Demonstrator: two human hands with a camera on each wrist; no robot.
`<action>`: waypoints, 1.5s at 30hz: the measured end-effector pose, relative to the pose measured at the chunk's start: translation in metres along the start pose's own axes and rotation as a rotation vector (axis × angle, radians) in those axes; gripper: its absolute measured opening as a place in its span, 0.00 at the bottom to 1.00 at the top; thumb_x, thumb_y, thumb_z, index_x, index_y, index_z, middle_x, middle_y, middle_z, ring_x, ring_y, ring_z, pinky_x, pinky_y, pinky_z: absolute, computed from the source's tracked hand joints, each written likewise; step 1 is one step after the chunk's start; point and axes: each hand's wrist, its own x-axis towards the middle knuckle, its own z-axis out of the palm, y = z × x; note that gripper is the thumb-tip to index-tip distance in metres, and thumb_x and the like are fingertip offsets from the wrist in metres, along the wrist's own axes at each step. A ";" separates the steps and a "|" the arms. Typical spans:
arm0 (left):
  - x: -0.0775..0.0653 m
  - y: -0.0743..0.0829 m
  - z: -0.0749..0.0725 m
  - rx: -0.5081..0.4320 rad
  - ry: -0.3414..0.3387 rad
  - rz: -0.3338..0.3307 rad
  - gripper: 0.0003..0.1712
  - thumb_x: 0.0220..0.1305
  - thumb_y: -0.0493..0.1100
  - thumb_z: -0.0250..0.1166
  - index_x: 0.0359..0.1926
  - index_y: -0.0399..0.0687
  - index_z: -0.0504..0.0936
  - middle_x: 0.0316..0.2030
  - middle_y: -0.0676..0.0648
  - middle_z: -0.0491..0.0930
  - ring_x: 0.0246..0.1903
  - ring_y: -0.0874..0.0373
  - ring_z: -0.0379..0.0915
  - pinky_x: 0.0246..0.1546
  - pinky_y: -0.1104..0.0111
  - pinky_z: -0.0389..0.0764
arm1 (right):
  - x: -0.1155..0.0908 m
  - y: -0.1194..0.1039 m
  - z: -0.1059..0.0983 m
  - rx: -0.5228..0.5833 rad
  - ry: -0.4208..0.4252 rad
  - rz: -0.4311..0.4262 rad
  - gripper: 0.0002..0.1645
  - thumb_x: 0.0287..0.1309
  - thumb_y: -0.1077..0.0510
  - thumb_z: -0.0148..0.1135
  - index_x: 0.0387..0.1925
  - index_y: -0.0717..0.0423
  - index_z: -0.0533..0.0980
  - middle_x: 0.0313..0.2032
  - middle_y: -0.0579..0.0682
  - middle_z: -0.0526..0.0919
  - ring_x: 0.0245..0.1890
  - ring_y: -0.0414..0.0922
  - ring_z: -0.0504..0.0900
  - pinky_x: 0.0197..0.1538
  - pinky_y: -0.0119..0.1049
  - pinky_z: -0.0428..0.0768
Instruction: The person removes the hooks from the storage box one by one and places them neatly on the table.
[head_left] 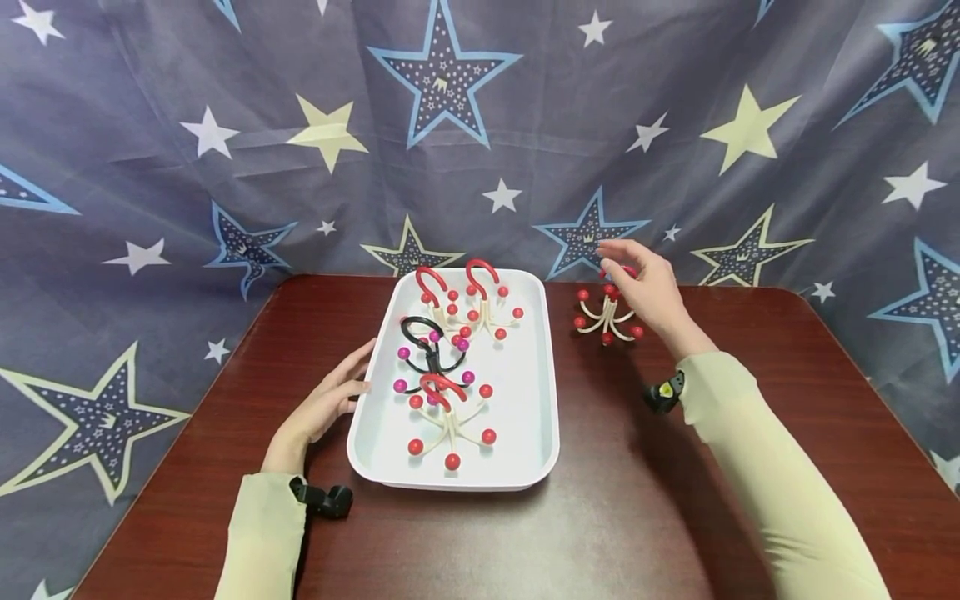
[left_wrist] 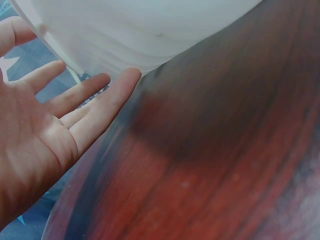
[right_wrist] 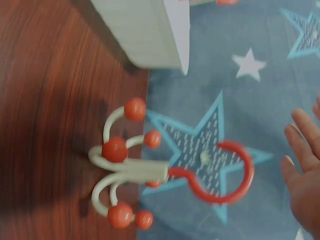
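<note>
On the table at right stands a cream hook hanger (head_left: 608, 317) with a red hook and several curved arms tipped with red balls. My right hand (head_left: 641, 279) is raised over it, overlapping the hook in the head view. In the right wrist view, fingers (right_wrist: 302, 145) spread apart beside the red hook (right_wrist: 245, 182), with a gap between. My left hand (head_left: 330, 400) rests at the left side of a white tray (head_left: 517, 400), its extended fingertips (left_wrist: 131, 75) right at the wall. Inside the tray are three cream hangers (head_left: 451, 425) with red balls and one black hanger (head_left: 432, 360) with magenta balls.
The tray and the standing hanger share a dark reddish-brown wooden table (head_left: 600, 517). A grey-blue star-patterned cloth (head_left: 480, 108) hangs behind the table and down its sides. The tray's raised rim lies between my two hands.
</note>
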 end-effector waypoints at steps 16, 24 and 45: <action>0.000 0.001 0.000 0.011 0.014 -0.009 0.39 0.62 0.37 0.52 0.71 0.56 0.45 0.66 0.35 0.51 0.46 0.62 0.73 0.38 0.65 0.79 | -0.035 -0.062 0.043 0.134 -0.276 -0.025 0.20 0.57 0.55 0.59 0.51 0.52 0.75 0.49 0.48 0.79 0.50 0.43 0.77 0.54 0.41 0.72; -0.001 0.000 0.000 0.007 0.013 -0.009 0.38 0.63 0.36 0.50 0.71 0.55 0.45 0.67 0.35 0.50 0.47 0.61 0.73 0.38 0.65 0.79 | -0.054 -0.092 0.068 0.160 -0.410 -0.028 0.20 0.55 0.50 0.60 0.49 0.51 0.77 0.47 0.45 0.80 0.48 0.41 0.78 0.53 0.37 0.73; 0.000 0.000 0.001 -0.007 -0.008 0.023 0.38 0.63 0.33 0.48 0.71 0.54 0.45 0.66 0.34 0.50 0.49 0.56 0.71 0.38 0.64 0.79 | -0.088 -0.128 0.118 0.223 -0.705 -0.093 0.32 0.53 0.51 0.63 0.60 0.48 0.68 0.55 0.48 0.76 0.51 0.41 0.76 0.50 0.32 0.74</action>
